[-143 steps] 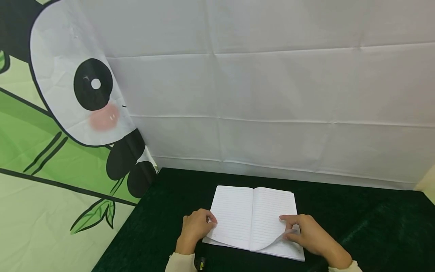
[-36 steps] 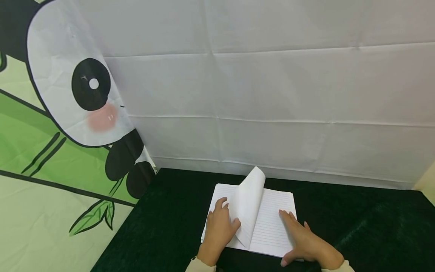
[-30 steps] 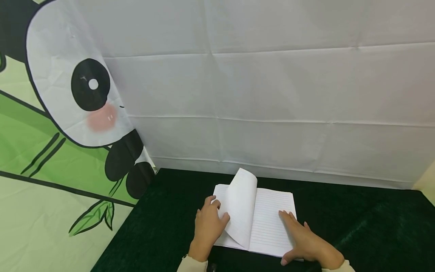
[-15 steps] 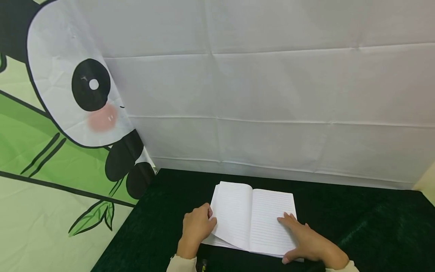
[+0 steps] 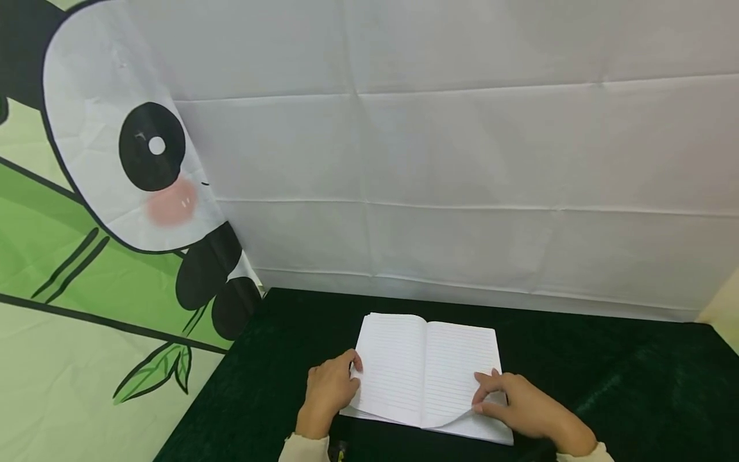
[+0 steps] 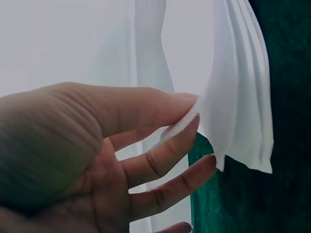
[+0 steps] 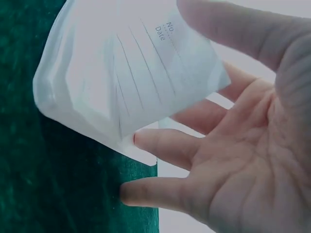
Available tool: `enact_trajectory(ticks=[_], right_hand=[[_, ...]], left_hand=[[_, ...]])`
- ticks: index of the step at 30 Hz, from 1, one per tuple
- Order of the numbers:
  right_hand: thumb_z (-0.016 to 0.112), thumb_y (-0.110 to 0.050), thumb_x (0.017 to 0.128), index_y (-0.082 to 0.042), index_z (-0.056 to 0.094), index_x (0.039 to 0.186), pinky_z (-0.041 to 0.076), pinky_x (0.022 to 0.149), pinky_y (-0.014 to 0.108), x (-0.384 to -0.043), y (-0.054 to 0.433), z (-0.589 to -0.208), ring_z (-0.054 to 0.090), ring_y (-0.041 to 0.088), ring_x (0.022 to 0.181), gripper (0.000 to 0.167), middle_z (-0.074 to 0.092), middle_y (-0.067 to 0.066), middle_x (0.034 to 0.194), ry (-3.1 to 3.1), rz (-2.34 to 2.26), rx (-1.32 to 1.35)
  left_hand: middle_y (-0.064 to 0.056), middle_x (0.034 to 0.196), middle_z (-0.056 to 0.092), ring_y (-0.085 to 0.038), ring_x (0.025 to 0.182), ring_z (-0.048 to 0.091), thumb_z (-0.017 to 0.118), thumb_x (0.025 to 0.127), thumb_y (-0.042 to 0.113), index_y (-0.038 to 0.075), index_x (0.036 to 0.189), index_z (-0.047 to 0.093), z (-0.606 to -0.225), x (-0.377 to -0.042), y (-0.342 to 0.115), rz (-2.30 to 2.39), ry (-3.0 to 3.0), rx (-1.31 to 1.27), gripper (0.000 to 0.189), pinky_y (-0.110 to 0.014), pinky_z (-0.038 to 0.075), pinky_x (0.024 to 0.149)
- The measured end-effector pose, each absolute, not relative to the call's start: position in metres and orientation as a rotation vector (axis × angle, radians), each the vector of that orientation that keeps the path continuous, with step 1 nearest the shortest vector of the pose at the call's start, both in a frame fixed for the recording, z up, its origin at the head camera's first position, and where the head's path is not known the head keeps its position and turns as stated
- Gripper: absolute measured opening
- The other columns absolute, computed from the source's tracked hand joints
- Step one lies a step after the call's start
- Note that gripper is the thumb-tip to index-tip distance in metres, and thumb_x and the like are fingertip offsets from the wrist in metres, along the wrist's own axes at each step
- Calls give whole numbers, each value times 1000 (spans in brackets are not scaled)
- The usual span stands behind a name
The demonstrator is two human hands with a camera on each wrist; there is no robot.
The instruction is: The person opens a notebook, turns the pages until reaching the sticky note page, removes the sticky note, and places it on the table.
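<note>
An open notebook (image 5: 394,366) with white ruled pages lies on the dark green cloth. My left hand (image 5: 329,390) is at its left edge, and in the left wrist view the thumb and index finger pinch the edge of a page (image 6: 214,107). At the lower right corner, my right hand (image 5: 522,405) pinches the right page, which curls up from the sheets below. "No." and "Date" are printed on the lifted page (image 7: 150,73) in the right wrist view. The thumb is over that page, with fingers behind it.
Dark green velvety cloth (image 5: 600,378) covers the table around the notebook. Behind it hangs a creased white sheet (image 5: 462,154). A panda-printed cloth (image 5: 104,192) hangs at the left. A small dark object (image 5: 340,449) shows by the left wrist.
A page swung over from right to left and settled on the left side, with my left hand moving left alongside. My right hand's flat fingers have since curled and raised the right page's corner.
</note>
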State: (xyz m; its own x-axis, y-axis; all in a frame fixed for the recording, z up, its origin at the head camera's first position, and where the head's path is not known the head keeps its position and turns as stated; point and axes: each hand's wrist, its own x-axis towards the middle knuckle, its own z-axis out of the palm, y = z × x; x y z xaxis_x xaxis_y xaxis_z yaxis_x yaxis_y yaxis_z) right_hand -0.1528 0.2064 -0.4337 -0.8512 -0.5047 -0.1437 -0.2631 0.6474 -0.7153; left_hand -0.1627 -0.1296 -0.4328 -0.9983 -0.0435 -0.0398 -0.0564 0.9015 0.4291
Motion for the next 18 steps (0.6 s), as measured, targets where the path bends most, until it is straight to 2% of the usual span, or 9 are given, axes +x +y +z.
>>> enact_trajectory(ticks=[2,4,7,10,18], right_hand=[[68,-30,94,-25,74,87,33,107,72,-154,209,-433,44,59,135,12,59,26,140,2544,-1024,-649],[67,-29,95,-25,75,86,39,105,67,-155,210,-433,50,54,133,13,63,23,138,2575,-1002,-669],[68,-27,94,-24,78,89,48,99,61,-156,212,-432,59,47,128,11,66,21,134,2633,-973,-667],[69,-25,93,-23,78,90,53,95,56,-157,212,-432,63,43,125,9,67,21,132,2669,-961,-628],[71,-19,91,-26,76,87,47,102,59,-154,211,-430,59,43,129,10,66,18,135,2741,-989,-608]], left_hand=[[-2,70,59,-21,71,52,71,87,7,17,86,65,-434,-163,-130,679,3016,-77,11,-64,41,96],[-1,71,61,-21,75,53,71,87,7,17,78,66,-434,-163,-132,683,2998,-77,14,-67,39,101],[-1,70,59,-22,79,54,71,87,6,17,75,68,-434,-162,-135,702,2984,-92,16,-74,30,109],[0,69,58,-22,78,55,73,86,6,16,74,70,-434,-162,-137,704,2992,-88,16,-78,21,112],[1,64,58,-20,78,53,77,81,5,16,69,71,-436,-163,-135,692,3058,-17,18,-70,18,114]])
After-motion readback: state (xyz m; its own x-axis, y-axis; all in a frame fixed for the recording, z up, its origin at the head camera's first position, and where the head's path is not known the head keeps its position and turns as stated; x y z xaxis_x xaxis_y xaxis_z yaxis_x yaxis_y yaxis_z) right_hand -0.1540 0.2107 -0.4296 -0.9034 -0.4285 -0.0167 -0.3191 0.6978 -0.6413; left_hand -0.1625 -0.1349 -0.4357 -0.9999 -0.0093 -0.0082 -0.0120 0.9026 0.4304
